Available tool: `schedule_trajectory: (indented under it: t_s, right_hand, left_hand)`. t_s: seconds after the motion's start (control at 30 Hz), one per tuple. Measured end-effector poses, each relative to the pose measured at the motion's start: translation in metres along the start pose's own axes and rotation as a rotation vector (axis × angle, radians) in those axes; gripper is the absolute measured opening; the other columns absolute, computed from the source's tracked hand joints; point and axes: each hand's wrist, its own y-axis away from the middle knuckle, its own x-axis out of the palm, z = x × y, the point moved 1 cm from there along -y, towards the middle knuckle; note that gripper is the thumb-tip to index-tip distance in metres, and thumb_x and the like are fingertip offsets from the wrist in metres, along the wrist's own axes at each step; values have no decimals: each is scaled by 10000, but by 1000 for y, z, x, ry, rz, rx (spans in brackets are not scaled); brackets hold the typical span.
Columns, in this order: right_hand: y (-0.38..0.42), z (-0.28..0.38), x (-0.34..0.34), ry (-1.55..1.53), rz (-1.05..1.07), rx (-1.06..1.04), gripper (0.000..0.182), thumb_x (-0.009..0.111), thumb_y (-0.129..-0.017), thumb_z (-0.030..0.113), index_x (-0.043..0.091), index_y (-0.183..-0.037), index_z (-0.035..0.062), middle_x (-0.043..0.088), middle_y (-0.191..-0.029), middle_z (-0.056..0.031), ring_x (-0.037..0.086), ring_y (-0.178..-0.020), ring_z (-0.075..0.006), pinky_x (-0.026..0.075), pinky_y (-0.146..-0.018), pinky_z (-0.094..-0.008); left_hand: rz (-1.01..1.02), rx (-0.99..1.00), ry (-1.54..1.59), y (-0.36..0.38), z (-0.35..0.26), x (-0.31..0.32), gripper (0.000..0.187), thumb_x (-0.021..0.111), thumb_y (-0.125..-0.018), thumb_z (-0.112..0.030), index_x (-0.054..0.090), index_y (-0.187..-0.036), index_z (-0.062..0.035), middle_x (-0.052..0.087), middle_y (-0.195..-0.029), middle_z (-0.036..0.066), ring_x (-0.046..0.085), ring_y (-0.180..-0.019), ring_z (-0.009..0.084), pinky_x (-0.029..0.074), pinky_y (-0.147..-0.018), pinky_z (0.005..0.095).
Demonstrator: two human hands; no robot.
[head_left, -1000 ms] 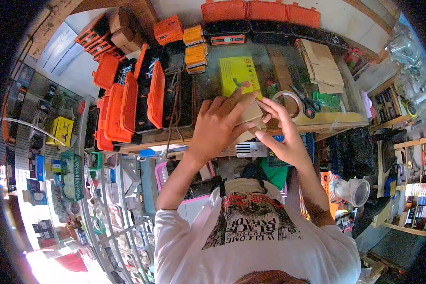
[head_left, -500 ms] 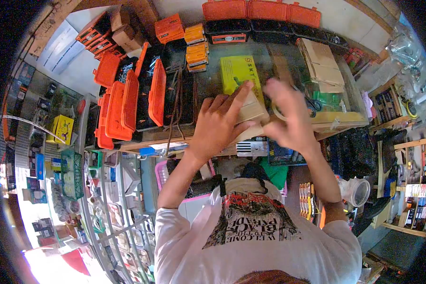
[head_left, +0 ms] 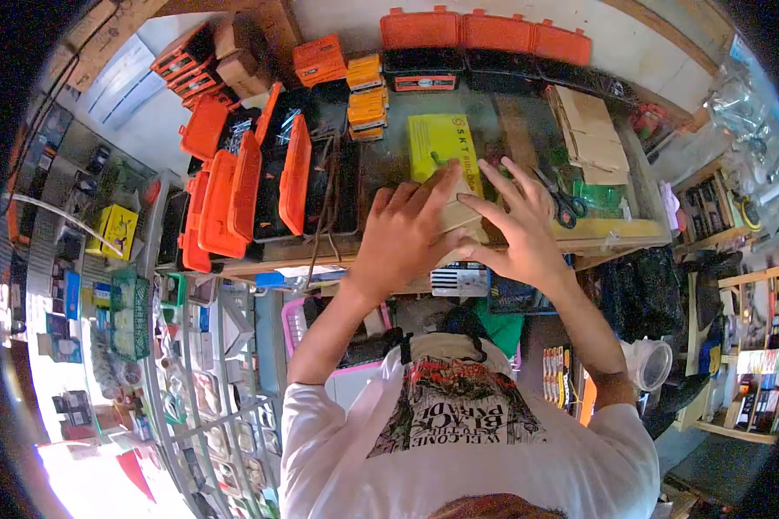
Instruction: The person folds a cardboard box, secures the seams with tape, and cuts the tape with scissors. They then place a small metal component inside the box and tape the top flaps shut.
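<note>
At the front edge of the glass-topped counter, my left hand (head_left: 404, 238) is closed on a small tan packet of paper or cardboard (head_left: 460, 216), its thumb along the near side. My right hand (head_left: 528, 227) meets the packet from the right, index finger on its top and thumb at its near edge. The other right fingers are spread and point away from me. Just beyond both hands lies a yellow-green SKT box (head_left: 440, 143), partly covered by my left fingers. Scissors with dark handles (head_left: 568, 208) rest right of my right hand.
Open black cases with orange lids (head_left: 225, 199) stand at left, beside brown cords (head_left: 327, 199). Small orange-yellow boxes (head_left: 367, 108) are stacked behind. Flat brown cardboard (head_left: 589, 134) lies at right. A row of black cases with orange lids (head_left: 493, 33) lines the back.
My right hand, blurred and raised earlier, has come in to the packet with its fingers spread. My left hand keeps its hold. The whole view has shifted slightly.
</note>
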Motion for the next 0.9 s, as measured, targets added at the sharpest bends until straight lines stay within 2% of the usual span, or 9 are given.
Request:
schedule_trajectory:
  t_s: [0.03,0.13,0.23,0.3,0.33,0.53,0.63,0.73,0.9]
  right_hand:
    - [0,1,1,7,6,0,630,771,-787,540,655,-1324,231,380,-1593,-112,304,-1459,-395,287,-1113,-613]
    - [-2,-5,-7,25,26,-22,556,765,-806,506,680,-1270,213,404,-1574,-107,318,-1454,-377,304,-1109,-594]
    - [-9,-16,-16,14,62,-90,496,760,-820,474,702,-1222,189,435,-1549,-103,338,-1442,-366,328,-1103,-566]
    - [-14,-27,-23,28,84,-155,479,760,-824,462,712,-1204,174,455,-1532,-102,349,-1434,-365,336,-1107,-549]
    - [-16,-31,-28,-4,56,-170,485,800,-788,405,729,-1203,163,483,-1513,-99,365,-1427,-361,321,-1128,-532]
    - [-17,-38,-23,-77,86,-191,498,806,-792,355,715,-1233,141,501,-1498,-79,389,-1411,-339,334,-1127,-506]
    - [-12,-34,-21,-103,58,-131,503,806,-799,324,705,-1252,128,535,-1465,-73,408,-1396,-326,331,-1131,-491]
    - [-8,-35,-14,-165,32,-131,508,803,-805,299,697,-1268,118,566,-1430,-69,426,-1381,-318,327,-1131,-481]
    - [0,-30,-10,-234,55,-53,484,790,-811,253,704,-1266,111,564,-1432,-80,423,-1387,-333,301,-1149,-480]
  left_hand:
    - [-15,32,-22,0,-1,-1,833,738,-833,-422,402,-1519,-92,624,-1354,111,620,-1042,289,472,-850,414]
    - [11,18,-41,-2,-5,-1,815,750,-826,-402,419,-1504,-92,619,-1362,110,618,-1061,291,471,-861,428]
    - [63,-66,83,-2,-3,0,759,754,-836,-427,457,-1478,-151,630,-1337,120,624,-1106,354,480,-949,528]
    - [65,10,17,-2,-2,1,658,748,-842,-405,535,-1407,-146,596,-1402,96,619,-1110,346,482,-944,518]
    - [65,47,-17,-2,-1,1,609,745,-845,-395,575,-1372,-143,579,-1434,83,617,-1111,343,483,-941,512]
    - [68,21,19,-1,0,2,399,754,-827,-361,715,-1159,-143,552,-1475,57,615,-1109,318,486,-915,491]
    - [72,12,46,-2,-1,1,409,754,-828,-363,708,-1173,-148,558,-1468,56,619,-1102,311,488,-906,481]
    - [-14,64,1,-3,0,4,386,763,-816,-375,702,-1122,-145,603,-1402,80,621,-1012,260,486,-840,408]
    - [0,74,-45,-3,-1,5,430,760,-818,-370,711,-1189,-156,579,-1432,82,613,-1025,258,483,-837,405]
